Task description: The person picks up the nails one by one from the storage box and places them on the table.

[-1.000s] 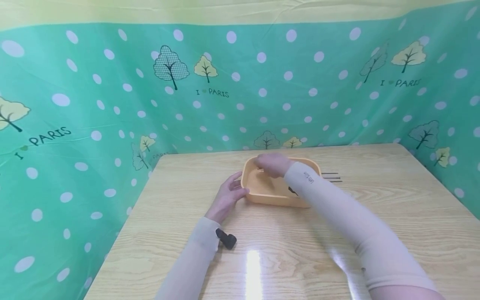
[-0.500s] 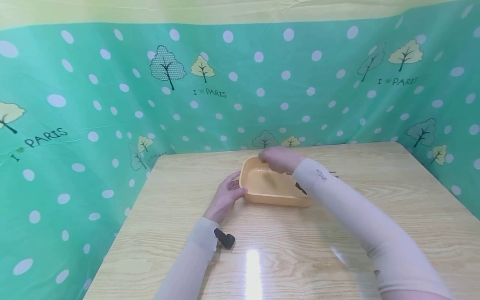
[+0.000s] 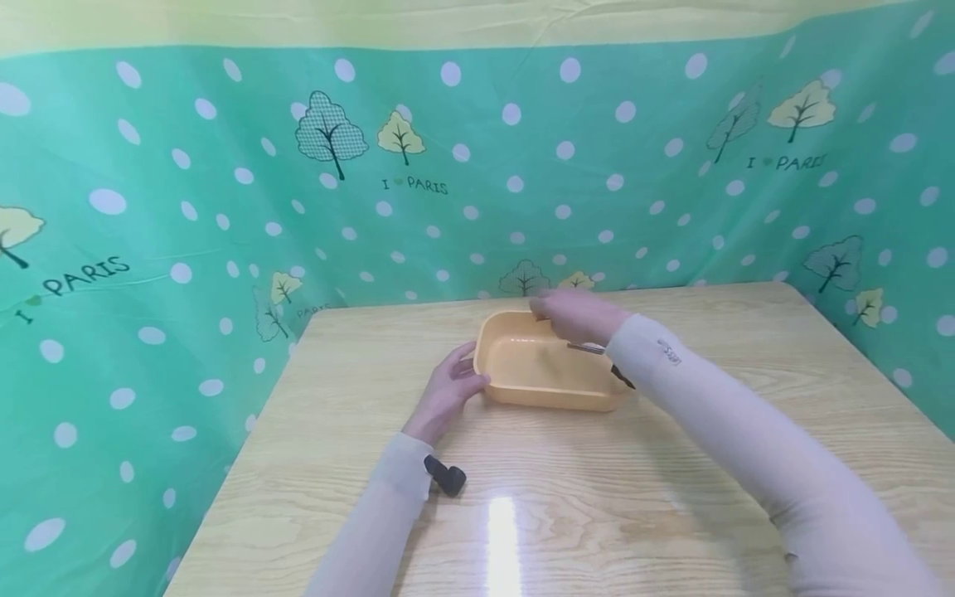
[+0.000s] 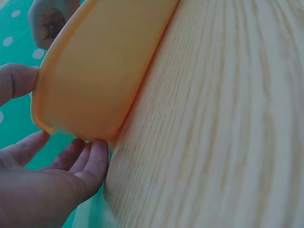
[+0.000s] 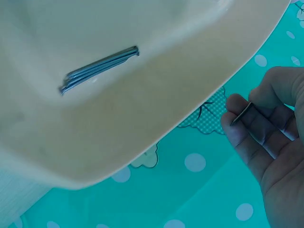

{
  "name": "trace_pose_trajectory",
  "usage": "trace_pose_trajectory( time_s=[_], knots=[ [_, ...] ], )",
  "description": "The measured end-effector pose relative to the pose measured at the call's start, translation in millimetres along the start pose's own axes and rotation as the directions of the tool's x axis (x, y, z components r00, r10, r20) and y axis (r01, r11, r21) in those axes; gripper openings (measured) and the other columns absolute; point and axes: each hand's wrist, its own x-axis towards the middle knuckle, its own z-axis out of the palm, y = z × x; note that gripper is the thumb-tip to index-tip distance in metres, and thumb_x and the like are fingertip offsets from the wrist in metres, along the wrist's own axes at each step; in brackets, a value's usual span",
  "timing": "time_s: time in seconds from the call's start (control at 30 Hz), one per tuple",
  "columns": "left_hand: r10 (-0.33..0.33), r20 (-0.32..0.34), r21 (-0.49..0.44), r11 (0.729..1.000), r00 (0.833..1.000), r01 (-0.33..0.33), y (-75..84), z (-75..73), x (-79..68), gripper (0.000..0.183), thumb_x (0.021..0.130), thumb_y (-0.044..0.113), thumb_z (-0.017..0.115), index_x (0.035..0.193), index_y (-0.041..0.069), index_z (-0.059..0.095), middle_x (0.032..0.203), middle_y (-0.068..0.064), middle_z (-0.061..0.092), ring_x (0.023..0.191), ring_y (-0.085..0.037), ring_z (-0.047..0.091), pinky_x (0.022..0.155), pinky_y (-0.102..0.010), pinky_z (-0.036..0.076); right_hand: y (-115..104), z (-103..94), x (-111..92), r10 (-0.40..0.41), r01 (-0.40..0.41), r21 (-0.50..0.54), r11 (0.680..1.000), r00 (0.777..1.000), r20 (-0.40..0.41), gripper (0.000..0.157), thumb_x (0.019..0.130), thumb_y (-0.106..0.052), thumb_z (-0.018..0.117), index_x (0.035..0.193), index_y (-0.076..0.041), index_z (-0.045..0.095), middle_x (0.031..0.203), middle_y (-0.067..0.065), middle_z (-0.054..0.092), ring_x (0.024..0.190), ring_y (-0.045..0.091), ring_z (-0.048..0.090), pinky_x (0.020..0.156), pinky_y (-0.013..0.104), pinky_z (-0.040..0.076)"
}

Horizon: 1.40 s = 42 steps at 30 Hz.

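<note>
An orange plastic tray (image 3: 552, 400) with rounded corners stands on the table. My left hand (image 3: 445, 390) holds its left end, the thumb at the front corner and the fingers round the side; the left wrist view shows fingertips (image 4: 97, 152) against the tray wall. My right hand (image 3: 578, 313) is over the tray's back rim. In the right wrist view it pinches a thin, dark nail (image 5: 241, 114) between thumb and fingers, mostly hidden by them. Several metal nails (image 5: 100, 69) lie side by side on the tray's floor.
The light wood table (image 3: 462, 514) reaches back to a green dotted cloth (image 3: 440, 207), which also hangs at both sides. A black wrist device (image 3: 445, 477) is strapped to the left sleeve. My right forearm covers the table to the tray's right.
My right hand has moved right and slightly back from the tray's left part. Nails in the tray have come into sight, while those on the table at right are now hidden. Left hand stays.
</note>
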Motion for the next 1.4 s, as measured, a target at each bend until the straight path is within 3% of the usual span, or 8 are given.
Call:
trace_pose_trajectory(
  time_s=[0.17,0.4,0.63,0.8,0.93,1.1,1.4],
  knots=[
    [0.007,-0.047,0.004,1.0,0.999,-0.007,-19.7,-3.4,11.0,0.076,0.077,0.009,0.074,0.145,0.021,0.041,0.134,-0.013,0.051,0.121,-0.028,0.051,0.102,-0.043,0.043,5.3,-1.5,-10.6,-0.018,0.018,-0.027,0.999,1.0,-0.016,0.032,0.082,0.014,0.05,0.096,-0.012,0.062,0.099,0.006,0.065,0.088,0.022,0.062,0.077,0.034,0.054],
    [0.014,-0.035,-0.012,1.0,0.999,-0.014,-19.2,-3.6,10.4,0.076,0.079,0.006,0.072,0.146,0.018,0.038,0.136,-0.018,0.049,0.122,-0.03,0.05,0.103,-0.045,0.041,13.5,-3.7,-26.8,-0.013,0.013,-0.016,1.0,1.0,-0.028,0.029,0.082,0.013,0.052,0.09,-0.015,0.059,0.095,0.002,0.06,0.081,0.018,0.058,0.071,0.031,0.053],
    [0.018,-0.033,-0.033,0.999,0.999,-0.019,-21.7,-4.3,11.5,0.076,0.079,0.006,0.072,0.146,0.018,0.038,0.135,-0.018,0.049,0.121,-0.03,0.051,0.102,-0.042,0.043,18.1,-6.6,-40.9,0.012,-0.013,-0.021,1.0,1.0,-0.028,0.027,0.084,0.009,0.055,0.094,-0.016,0.061,0.109,0.005,0.062,0.088,0.02,0.061,0.073,0.031,0.055],
    [0.009,-0.031,-0.063,0.998,0.999,-0.011,-22.1,-3.9,11.7,0.074,0.079,0.003,0.071,0.145,0.019,0.04,0.136,-0.018,0.048,0.122,-0.031,0.05,0.101,-0.041,0.044,24.0,-6.8,-51.0,0.042,-0.042,0.001,0.999,0.999,-0.025,0.028,0.083,0.009,0.055,0.095,-0.016,0.061,0.099,0.0,0.06,0.086,0.019,0.061,0.071,0.03,0.055],
    [0.007,-0.019,-0.053,0.999,1.0,-0.008,-20.9,-4.3,11.8,0.076,0.08,0.004,0.07,0.147,0.017,0.037,0.138,-0.021,0.045,0.125,-0.034,0.047,0.104,-0.043,0.041,29.1,-6.3,-59.4,0.039,-0.038,0.013,0.999,0.999,-0.038,0.027,0.082,0.01,0.054,0.093,-0.014,0.061,0.099,0.004,0.062,0.083,0.019,0.061,0.07,0.031,0.055],
    [-0.003,0.017,-0.043,0.999,1.0,0.004,-15.0,-5.0,10.3,0.079,0.082,0.003,0.069,0.149,0.013,0.031,0.142,-0.025,0.04,0.127,-0.036,0.044,0.106,-0.044,0.039,36.7,-4.8,-67.2,0.004,-0.007,-0.044,0.999,0.998,-0.067,0.026,0.079,0.011,0.058,0.093,-0.01,0.062,0.097,0.006,0.064,0.082,0.021,0.062,0.07,0.033,0.055],
    [0.007,0.031,-0.042,0.999,1.0,-0.005,5.3,1.2,-4.6,0.077,0.083,0.001,0.066,0.149,0.008,0.029,0.141,-0.027,0.039,0.127,-0.037,0.045,0.105,-0.044,0.04,48.3,-3.4,-80.2,-0.008,-0.002,-0.096,0.995,0.994,-0.105,0.027,0.076,0.012,0.061,0.09,-0.011,0.063,0.093,0.005,0.064,0.081,0.021,0.062,0.069,0.034,0.055]
  ],
)
